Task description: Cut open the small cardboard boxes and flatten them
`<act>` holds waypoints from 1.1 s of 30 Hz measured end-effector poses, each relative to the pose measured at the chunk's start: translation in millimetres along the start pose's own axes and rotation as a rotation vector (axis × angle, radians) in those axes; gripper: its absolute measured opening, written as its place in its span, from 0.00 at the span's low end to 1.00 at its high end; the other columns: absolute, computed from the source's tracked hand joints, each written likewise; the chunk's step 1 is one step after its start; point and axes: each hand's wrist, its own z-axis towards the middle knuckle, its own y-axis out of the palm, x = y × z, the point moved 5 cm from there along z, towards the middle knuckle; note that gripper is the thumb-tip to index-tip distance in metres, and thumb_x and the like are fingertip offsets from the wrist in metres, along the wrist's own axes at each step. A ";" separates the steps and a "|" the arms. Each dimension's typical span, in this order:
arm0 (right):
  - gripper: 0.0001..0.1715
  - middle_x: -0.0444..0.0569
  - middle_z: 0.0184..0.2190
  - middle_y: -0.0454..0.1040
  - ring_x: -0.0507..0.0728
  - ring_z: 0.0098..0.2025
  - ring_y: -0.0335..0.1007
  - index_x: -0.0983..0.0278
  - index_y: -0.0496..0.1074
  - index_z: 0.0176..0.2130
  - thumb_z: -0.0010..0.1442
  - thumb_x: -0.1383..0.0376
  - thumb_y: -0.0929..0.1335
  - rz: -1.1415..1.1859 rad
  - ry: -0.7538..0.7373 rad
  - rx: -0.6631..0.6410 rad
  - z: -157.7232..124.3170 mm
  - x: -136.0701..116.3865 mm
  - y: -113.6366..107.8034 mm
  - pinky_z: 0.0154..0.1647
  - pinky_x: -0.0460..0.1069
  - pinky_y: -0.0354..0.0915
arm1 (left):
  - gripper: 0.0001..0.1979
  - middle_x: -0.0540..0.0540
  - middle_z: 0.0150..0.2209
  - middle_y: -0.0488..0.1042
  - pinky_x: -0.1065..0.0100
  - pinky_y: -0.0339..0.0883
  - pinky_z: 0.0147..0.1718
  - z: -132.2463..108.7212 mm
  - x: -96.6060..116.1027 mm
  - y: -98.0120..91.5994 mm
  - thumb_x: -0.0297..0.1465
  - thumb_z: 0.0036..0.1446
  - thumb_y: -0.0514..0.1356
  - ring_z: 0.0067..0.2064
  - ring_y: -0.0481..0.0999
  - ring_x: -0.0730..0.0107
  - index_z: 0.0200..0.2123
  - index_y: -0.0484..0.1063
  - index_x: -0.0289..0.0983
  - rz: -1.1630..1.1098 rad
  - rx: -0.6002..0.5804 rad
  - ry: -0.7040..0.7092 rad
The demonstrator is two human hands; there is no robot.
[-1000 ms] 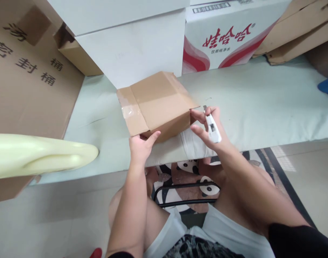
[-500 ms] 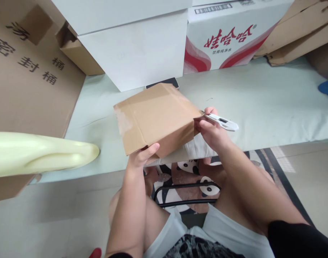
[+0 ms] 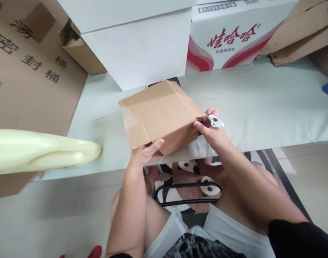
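Observation:
A small brown cardboard box [image 3: 164, 111] is held tilted above the front edge of the cloth-covered surface, with clear tape on its left flap. My left hand [image 3: 146, 150] grips the box's near left corner, thumb on the top edge and the other fingers hidden beneath. At the right corner, my right hand [image 3: 211, 130] is closed around a white utility knife [image 3: 215, 122], whose handle end sticks out past the fingers. Its blade is hidden behind the hand and the cardboard. The right thumb and fingertips also touch the box's corner.
White cartons [image 3: 142, 50] and a red-and-white water carton [image 3: 223, 43] stand behind. A large printed cardboard box [image 3: 26, 71] is at the left, near a pale yellow smooth object [image 3: 45, 150]. A dark flat device [image 3: 176, 81] lies behind the box. Folded cardboard [image 3: 301, 39] sits back right.
My right hand has turned the utility knife, so its handle looks shorter and points less to the right. The cardboard box has shifted slightly right, with my left hand still on it.

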 end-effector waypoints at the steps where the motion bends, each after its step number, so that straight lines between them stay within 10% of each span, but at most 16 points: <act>1: 0.35 0.37 0.30 0.66 0.52 0.30 0.62 0.55 0.54 0.40 0.48 0.53 0.80 -0.058 -0.030 0.066 0.1 -3.1 -3.8 0.30 0.48 0.58 | 0.42 0.36 0.52 0.81 0.44 0.61 0.69 0.7 1.6 -0.2 0.59 0.43 0.72 0.66 0.72 0.43 0.56 0.75 0.40 0.035 0.012 0.001; 21: 0.22 0.39 0.25 0.58 0.51 0.27 0.52 0.58 0.62 0.31 0.57 0.49 0.74 -0.145 -0.149 0.355 5.7 -11.5 -27.2 0.27 0.49 0.49 | 0.16 0.39 0.41 0.85 0.55 0.78 0.45 0.9 16.9 5.2 0.44 0.55 0.67 0.45 0.85 0.49 0.39 0.80 0.38 0.321 -0.040 0.131; 28: 0.22 0.37 0.23 0.55 0.50 0.25 0.49 0.58 0.60 0.30 0.50 0.55 0.76 0.015 -0.121 0.388 6.2 -16.2 -30.7 0.25 0.47 0.46 | 0.17 0.38 0.42 0.84 0.44 0.76 0.56 -2.3 5.3 7.4 0.42 0.50 0.60 0.56 0.80 0.40 0.39 0.81 0.39 -0.182 -0.209 -0.015; 33: 0.23 0.36 0.22 0.53 0.49 0.22 0.48 0.57 0.57 0.31 0.47 0.57 0.74 0.101 -0.145 0.390 5.7 -22.7 -28.3 0.22 0.47 0.44 | 0.13 0.39 0.29 0.80 0.40 0.78 0.48 3.7 -12.3 -5.5 0.44 0.48 0.60 0.49 0.83 0.38 0.27 0.73 0.40 -0.337 -0.040 -0.225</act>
